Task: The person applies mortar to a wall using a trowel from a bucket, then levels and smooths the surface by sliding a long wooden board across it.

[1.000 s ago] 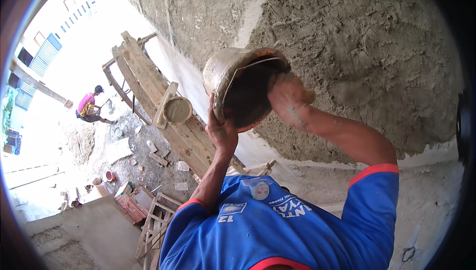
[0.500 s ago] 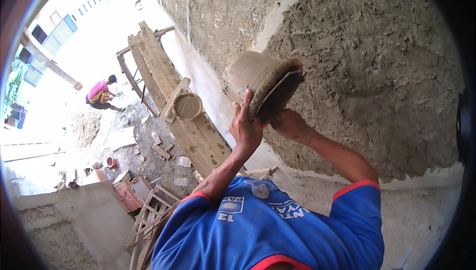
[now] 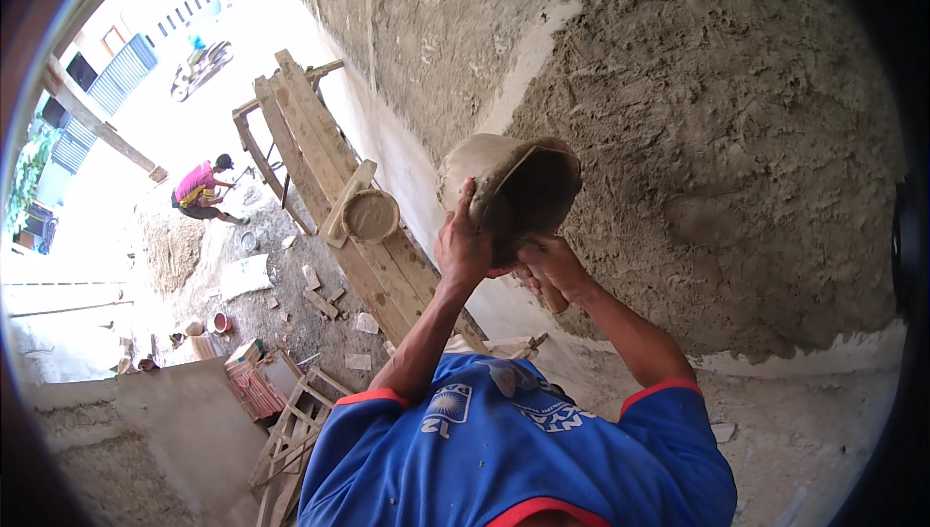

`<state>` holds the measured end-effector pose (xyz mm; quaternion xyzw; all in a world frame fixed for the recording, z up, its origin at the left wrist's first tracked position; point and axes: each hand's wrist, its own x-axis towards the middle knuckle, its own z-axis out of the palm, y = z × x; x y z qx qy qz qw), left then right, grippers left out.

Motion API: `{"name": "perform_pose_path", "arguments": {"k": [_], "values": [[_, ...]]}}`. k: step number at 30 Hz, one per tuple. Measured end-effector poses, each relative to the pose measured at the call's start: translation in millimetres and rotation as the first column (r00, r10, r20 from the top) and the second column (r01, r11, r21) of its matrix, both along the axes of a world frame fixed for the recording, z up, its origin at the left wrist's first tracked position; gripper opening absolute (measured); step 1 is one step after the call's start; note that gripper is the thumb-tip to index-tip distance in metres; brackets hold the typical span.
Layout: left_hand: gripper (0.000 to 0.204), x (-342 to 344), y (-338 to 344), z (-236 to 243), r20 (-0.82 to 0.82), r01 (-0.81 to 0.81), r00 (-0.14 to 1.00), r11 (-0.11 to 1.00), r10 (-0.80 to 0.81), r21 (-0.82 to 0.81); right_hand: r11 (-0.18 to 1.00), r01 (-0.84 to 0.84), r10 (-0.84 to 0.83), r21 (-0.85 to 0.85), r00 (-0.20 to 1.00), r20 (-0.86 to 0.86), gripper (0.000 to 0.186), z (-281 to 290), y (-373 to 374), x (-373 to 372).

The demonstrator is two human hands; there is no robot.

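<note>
You've turned the bucket (image 3: 511, 184) mouth-on to you, so its inside seems easier to reach. Off the right edge of the planks (image 3: 392, 280), your left hand (image 3: 463, 246) grips its side; your right hand (image 3: 556, 265) holds a wooden handle (image 3: 554, 296) below the rim.

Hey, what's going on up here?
Someone's left hand steadies a tilted, mortar-caked bucket, while the right hand grips a wooden-handled tool at its rim; the tool's working end is hidden. Beyond is a wall roughly coated with plaster. A mortar-filled container sits on the scaffold planks, and a co-worker bends over below.
</note>
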<state>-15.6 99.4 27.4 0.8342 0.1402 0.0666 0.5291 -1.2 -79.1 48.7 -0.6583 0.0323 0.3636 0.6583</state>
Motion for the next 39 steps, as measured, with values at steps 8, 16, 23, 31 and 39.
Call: {"name": "perform_pose_path", "arguments": {"k": [8, 16, 23, 31, 39], "values": [[0.047, 1.2, 16.9, -6.7, 0.230, -0.012, 0.949, 0.753, 0.216, -0.657, 0.973, -0.047, 0.103, -0.226, 0.965, 0.242, 0.034, 54.3, -38.4, -3.0], [0.043, 7.3, 28.0, 5.3, 0.210, 0.019, 0.943, 0.589, 0.257, -0.808, 0.823, -0.058, 0.350, -0.565, 0.834, 0.425, 0.036, 104.0, -57.8, 11.8], [0.047, 14.6, 43.5, -13.6, 0.109, -0.116, 0.944, 0.620, 0.313, -0.776, 0.593, -0.150, 0.650, -0.791, 0.669, 0.360, 0.039, 221.4, -32.7, 14.1], [0.049, 13.7, 45.6, -29.9, 0.133, -0.132, 0.916, 0.599, 0.378, -0.789, 0.532, -0.348, 0.792, -0.772, 0.528, 0.307, 0.045, 305.9, -23.5, 30.0], [0.051, -16.6, 48.6, -64.3, 0.062, -0.163, 0.949, 0.652, 0.308, -0.741, 0.182, 0.768, 0.091, -0.614, 0.609, 0.788, 0.052, 380.5, -104.8, 50.0]]}}
